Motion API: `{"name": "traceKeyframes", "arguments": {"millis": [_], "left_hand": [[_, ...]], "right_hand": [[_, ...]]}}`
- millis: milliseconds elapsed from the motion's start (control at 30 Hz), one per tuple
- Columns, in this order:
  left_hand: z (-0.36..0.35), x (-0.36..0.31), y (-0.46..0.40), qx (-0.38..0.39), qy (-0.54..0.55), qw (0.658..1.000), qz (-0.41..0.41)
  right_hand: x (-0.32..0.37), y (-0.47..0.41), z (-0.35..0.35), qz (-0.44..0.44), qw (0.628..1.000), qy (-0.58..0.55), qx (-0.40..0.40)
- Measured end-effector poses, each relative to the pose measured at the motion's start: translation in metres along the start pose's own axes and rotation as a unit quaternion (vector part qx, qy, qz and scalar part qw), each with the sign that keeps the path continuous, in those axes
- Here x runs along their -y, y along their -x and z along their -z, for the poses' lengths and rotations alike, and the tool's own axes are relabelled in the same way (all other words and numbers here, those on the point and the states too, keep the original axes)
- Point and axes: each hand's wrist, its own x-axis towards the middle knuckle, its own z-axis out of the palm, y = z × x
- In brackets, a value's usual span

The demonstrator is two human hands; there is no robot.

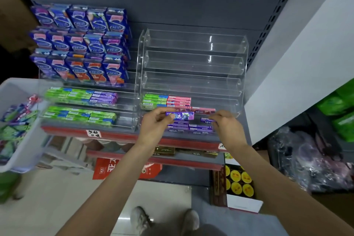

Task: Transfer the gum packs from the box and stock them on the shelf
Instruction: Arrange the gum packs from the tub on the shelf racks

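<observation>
My left hand (156,123) pinches a purple gum pack (182,116) and holds it level above the bottom tier of the clear acrylic rack (193,67) on the shelf. My right hand (226,123) pinches another purple gum pack (206,120) at the right end of the purple stack (189,127) in that tier. Green gum packs (154,100) and pink gum packs (179,101) lie in the tier above. The white plastic box (24,151) at the far left holds several loose gum packs (15,118).
A second acrylic rack at the left holds green and purple gum packs (80,95) below rows of blue cartons (80,44). The right rack's upper tiers hold nothing. A red shelf edge (118,136) runs below. Boxes and bags (314,159) sit on the floor at right.
</observation>
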Motion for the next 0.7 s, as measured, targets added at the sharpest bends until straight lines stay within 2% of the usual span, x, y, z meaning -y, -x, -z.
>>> {"name": "traceKeyframes", "arguments": {"millis": [267,467,700], "left_hand": [[0.003,0.005,0.002,0.004,-0.010,1.000,0.013],[0.003,0.006,0.002,0.007,-0.008,1.000,0.011],[-0.001,0.009,0.002,0.011,-0.003,1.000,0.025]], "right_hand": [[0.013,-0.003,-0.015,0.039,0.999,0.011,0.018],[0.006,-0.007,-0.015,0.018,0.996,-0.074,0.043],[0.010,-0.011,-0.018,0.047,0.995,-0.070,0.059]]}}
